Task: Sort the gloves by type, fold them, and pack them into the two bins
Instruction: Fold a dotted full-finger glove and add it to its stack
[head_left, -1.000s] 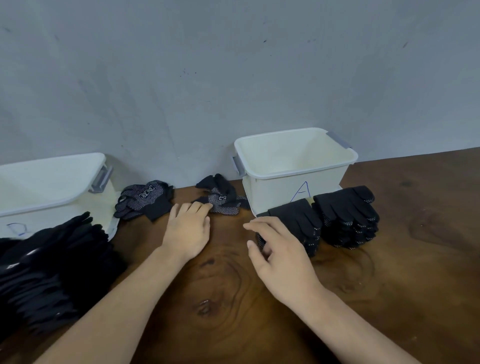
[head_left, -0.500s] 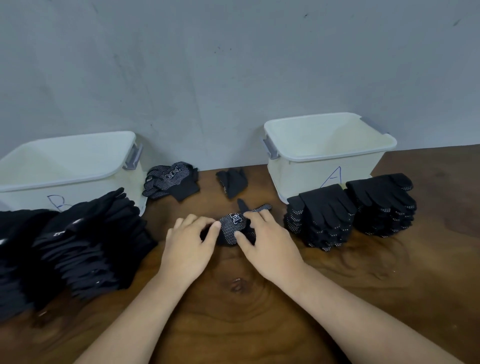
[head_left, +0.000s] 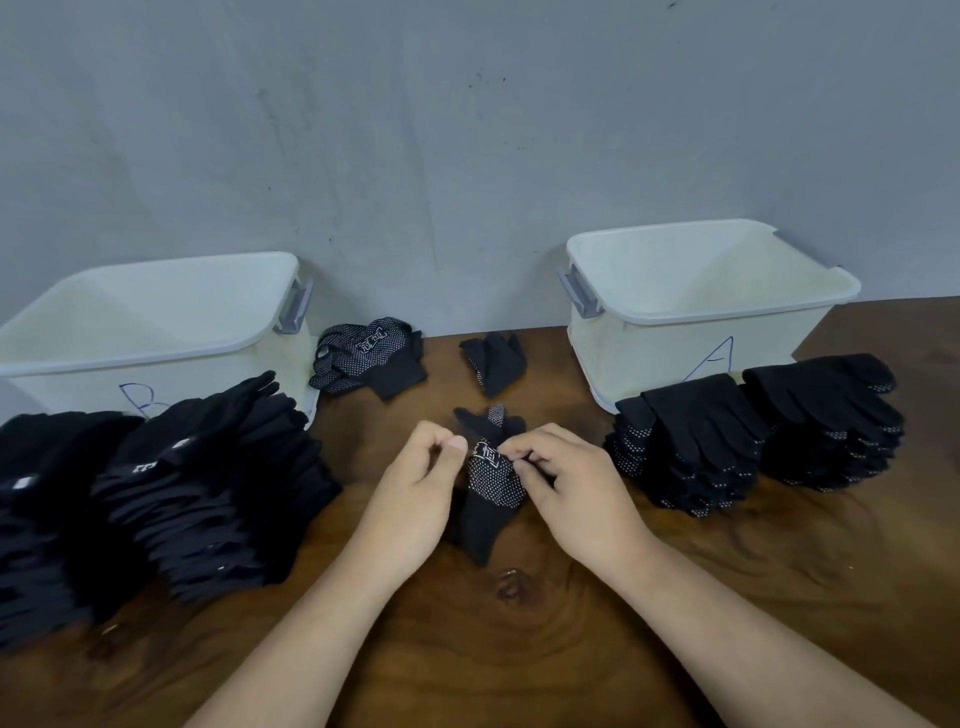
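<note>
A black glove with white dots and a logo (head_left: 491, 483) lies on the wooden table (head_left: 519, 649) between my hands. My left hand (head_left: 415, 493) pinches its left edge with curled fingers. My right hand (head_left: 566, 483) pinches its right edge near the logo. Bin B (head_left: 150, 332) stands at the left, bin A (head_left: 696, 312) at the right; both look empty. Two more loose gloves lie by the wall: a dotted glove with a logo (head_left: 369, 358) and a small dark glove (head_left: 493, 364).
A big pile of black gloves (head_left: 171, 493) spreads in front of bin B at the left. Two neat stacks of dotted gloves (head_left: 753, 441) sit in front of bin A. A grey wall (head_left: 467, 156) closes the table's far side.
Both hands drew the dotted glove from near the wall toward me and now pinch it at its edges. The view has shifted so that bin B shows more fully.
</note>
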